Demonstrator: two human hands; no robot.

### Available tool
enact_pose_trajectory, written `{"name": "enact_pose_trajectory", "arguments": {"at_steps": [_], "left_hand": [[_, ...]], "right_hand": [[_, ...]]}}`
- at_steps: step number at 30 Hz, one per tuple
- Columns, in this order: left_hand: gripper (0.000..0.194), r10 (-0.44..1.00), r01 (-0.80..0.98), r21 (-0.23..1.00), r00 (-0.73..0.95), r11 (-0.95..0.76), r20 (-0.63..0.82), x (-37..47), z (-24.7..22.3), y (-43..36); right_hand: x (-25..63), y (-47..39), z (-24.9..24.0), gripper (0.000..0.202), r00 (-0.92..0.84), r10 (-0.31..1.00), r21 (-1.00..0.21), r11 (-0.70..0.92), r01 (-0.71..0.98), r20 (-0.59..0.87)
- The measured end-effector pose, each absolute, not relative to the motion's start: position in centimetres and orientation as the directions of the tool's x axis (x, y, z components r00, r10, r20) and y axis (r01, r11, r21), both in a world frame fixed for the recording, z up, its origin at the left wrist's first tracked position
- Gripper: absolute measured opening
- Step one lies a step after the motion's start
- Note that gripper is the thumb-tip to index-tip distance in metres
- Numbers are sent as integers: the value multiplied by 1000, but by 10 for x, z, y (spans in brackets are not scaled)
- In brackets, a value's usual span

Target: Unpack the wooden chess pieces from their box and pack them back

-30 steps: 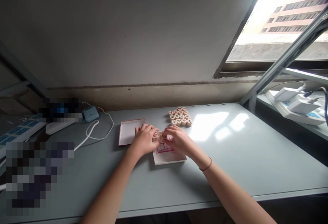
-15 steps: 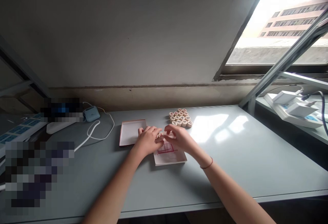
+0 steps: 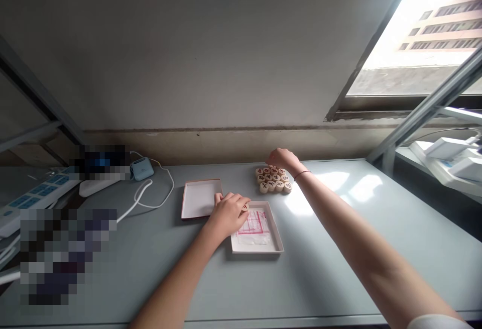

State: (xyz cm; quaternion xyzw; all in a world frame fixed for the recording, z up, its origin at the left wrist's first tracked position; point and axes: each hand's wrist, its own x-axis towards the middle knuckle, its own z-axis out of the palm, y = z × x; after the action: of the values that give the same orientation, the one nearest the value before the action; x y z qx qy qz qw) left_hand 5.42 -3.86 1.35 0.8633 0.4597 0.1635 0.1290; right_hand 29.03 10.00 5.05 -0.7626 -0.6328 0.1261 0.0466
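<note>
My left hand [image 3: 229,212] is at the upper left of an open white box [image 3: 277,233], its fingers around a round wooden piece [image 3: 245,207] with a character on it. Under a clear sheet in that box, pink lines [image 3: 254,222] show. My right hand [image 3: 283,159] reaches over the back of a cluster of round wooden pieces [image 3: 271,186] set in rows. Its fingers are bent down, and whatever they hold is hidden. Left of my left hand lies a white box lid [image 3: 201,198] with a dark red edge.
At the left are a light blue device [image 3: 142,168], a white cable [image 3: 137,198] and a power strip [image 3: 28,201]. Another set of white plugs [image 3: 448,160] sits on a shelf at the right. Metal frame bars slope at both sides, and a wall stands behind the desk.
My right hand has moved from the box up and back to the cluster of pieces. My left hand stays by the box. The view has shifted slightly.
</note>
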Motion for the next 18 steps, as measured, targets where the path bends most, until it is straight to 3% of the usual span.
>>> {"name": "enact_pose_trajectory", "arguments": {"at_steps": [5, 8, 14, 16, 18], "left_hand": [[29, 843, 760, 374, 515, -532, 153, 55, 16, -40], [41, 840, 754, 374, 517, -539, 168, 54, 18, -41], [45, 839, 765, 348, 471, -542, 272, 54, 20, -40], [40, 836, 760, 359, 443, -542, 325, 53, 19, -39], [36, 826, 738, 392, 412, -550, 384, 52, 19, -37]], "right_hand": [[289, 114, 46, 18, 145, 966, -182, -186, 965, -215], [290, 118, 40, 20, 122, 965, -174, -165, 971, -232], [287, 115, 43, 29, 91, 983, -214, -124, 969, -158], [285, 106, 53, 36, 88, 990, -300, -116, 947, -107], [281, 88, 63, 42, 45, 997, -527, -75, 846, -70]]}}
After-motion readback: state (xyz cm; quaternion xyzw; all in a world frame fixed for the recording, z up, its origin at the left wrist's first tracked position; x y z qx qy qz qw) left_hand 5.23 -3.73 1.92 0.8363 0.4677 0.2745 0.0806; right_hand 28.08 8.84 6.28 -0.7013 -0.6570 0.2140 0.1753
